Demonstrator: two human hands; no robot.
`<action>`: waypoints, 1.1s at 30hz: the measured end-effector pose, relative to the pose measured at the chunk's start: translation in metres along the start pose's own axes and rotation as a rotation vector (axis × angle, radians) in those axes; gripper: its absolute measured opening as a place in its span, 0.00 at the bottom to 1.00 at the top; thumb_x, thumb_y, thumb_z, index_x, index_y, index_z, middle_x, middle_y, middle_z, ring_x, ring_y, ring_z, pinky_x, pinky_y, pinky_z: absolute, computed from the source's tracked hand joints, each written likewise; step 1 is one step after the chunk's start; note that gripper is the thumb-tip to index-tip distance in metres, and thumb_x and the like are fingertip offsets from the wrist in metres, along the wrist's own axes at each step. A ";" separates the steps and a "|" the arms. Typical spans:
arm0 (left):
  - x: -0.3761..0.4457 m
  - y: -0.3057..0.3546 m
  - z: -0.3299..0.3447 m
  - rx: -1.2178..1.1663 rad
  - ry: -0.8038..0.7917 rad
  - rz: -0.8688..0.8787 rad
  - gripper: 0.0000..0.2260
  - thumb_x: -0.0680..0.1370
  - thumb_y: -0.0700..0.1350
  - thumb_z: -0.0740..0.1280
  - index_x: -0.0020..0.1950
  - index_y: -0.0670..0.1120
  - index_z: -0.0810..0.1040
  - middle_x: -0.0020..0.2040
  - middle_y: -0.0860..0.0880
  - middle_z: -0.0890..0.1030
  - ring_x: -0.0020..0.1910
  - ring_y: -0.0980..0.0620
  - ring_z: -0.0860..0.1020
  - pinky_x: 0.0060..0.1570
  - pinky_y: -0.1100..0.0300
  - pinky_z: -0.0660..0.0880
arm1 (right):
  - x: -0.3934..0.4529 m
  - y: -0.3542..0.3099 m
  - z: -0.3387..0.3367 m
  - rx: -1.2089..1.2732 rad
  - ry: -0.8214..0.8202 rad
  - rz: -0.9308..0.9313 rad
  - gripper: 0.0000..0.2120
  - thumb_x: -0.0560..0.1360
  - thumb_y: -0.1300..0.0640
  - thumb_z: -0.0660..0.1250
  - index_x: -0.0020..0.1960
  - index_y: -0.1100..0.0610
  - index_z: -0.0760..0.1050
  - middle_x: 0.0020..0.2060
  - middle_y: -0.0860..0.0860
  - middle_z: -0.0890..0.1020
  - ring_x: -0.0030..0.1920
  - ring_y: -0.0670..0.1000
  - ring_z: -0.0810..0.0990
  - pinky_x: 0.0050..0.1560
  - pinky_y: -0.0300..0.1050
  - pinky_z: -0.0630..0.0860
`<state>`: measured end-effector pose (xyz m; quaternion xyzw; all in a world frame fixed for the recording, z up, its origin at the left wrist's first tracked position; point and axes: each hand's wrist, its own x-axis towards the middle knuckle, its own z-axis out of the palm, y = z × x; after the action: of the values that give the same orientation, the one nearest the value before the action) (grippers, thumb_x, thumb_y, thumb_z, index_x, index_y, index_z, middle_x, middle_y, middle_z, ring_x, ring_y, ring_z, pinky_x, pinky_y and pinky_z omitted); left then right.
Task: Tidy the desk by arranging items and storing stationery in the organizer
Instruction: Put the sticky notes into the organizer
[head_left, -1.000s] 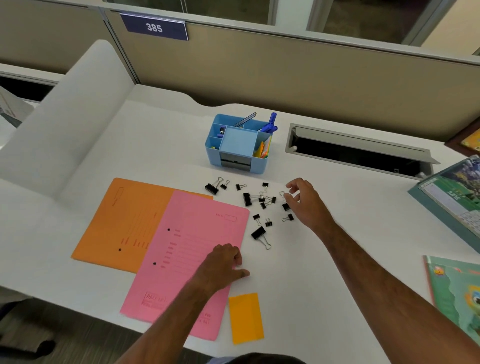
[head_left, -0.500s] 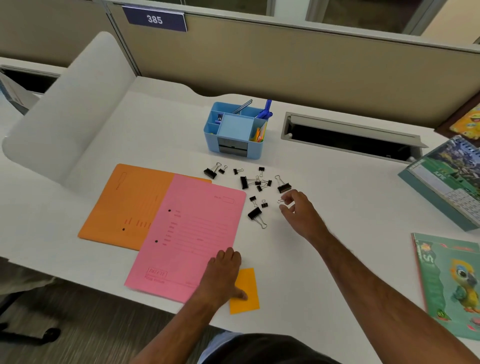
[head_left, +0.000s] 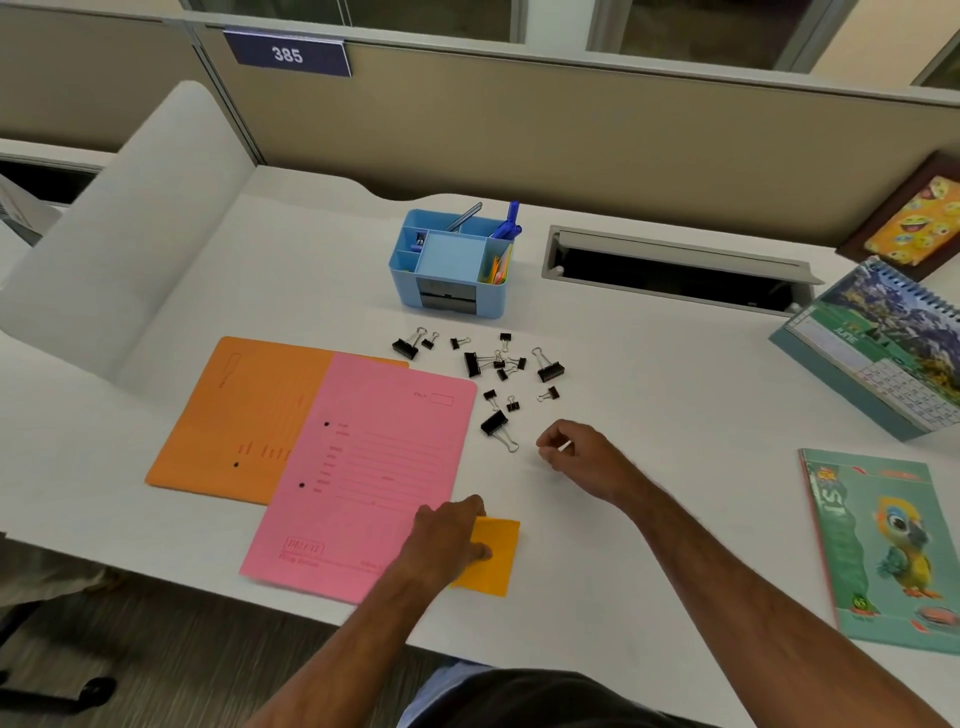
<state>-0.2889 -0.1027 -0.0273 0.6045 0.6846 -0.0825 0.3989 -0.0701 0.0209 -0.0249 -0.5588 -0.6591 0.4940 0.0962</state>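
Observation:
Several black binder clips (head_left: 493, 423) lie scattered on the white desk (head_left: 649, 415), in front of the blue organizer (head_left: 449, 265), which holds pens and coloured notes. My right hand (head_left: 579, 452) hovers just right of the nearest large clip, fingers curled, thumb and forefinger pinching a small pale thing too small to identify. My left hand (head_left: 449, 535) rests flat on the lower right corner of the pink folder (head_left: 363, 467), with its thumb on the small orange note (head_left: 496, 556). An orange folder (head_left: 244, 410) lies partly under the pink one.
A desk calendar (head_left: 883, 353) stands at the right, with a parrot notebook (head_left: 883, 545) in front of it. An open cable tray (head_left: 675, 270) sits behind the clips. A picture frame (head_left: 909, 218) leans against the partition. A white side panel (head_left: 130, 234) rises at the left.
My right hand has drawn back from the clip pile towards me, fingers curled. My left hand slid from the middle of the pink folder down to the orange note.

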 end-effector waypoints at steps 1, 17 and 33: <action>0.002 0.000 -0.004 -0.068 0.010 -0.005 0.18 0.76 0.57 0.72 0.61 0.55 0.71 0.59 0.47 0.79 0.58 0.40 0.75 0.58 0.47 0.73 | -0.001 0.000 0.001 0.033 -0.037 0.002 0.03 0.79 0.54 0.70 0.52 0.50 0.80 0.47 0.47 0.83 0.41 0.45 0.81 0.46 0.44 0.79; 0.039 0.047 -0.086 -1.046 0.281 0.023 0.11 0.84 0.51 0.65 0.64 0.47 0.76 0.57 0.48 0.83 0.53 0.51 0.83 0.46 0.58 0.77 | 0.012 -0.050 -0.012 0.342 0.046 -0.027 0.13 0.77 0.53 0.74 0.59 0.52 0.75 0.48 0.53 0.85 0.45 0.52 0.84 0.40 0.42 0.80; 0.087 0.051 -0.134 -1.375 0.423 -0.013 0.08 0.83 0.46 0.68 0.60 0.45 0.77 0.54 0.46 0.85 0.47 0.49 0.87 0.48 0.52 0.79 | 0.072 -0.085 -0.055 0.455 0.320 -0.082 0.06 0.76 0.64 0.74 0.51 0.62 0.79 0.42 0.57 0.86 0.37 0.47 0.83 0.37 0.38 0.78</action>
<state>-0.2991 0.0562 0.0253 0.2156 0.6477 0.4838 0.5477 -0.1127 0.1197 0.0360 -0.5668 -0.5297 0.5304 0.3418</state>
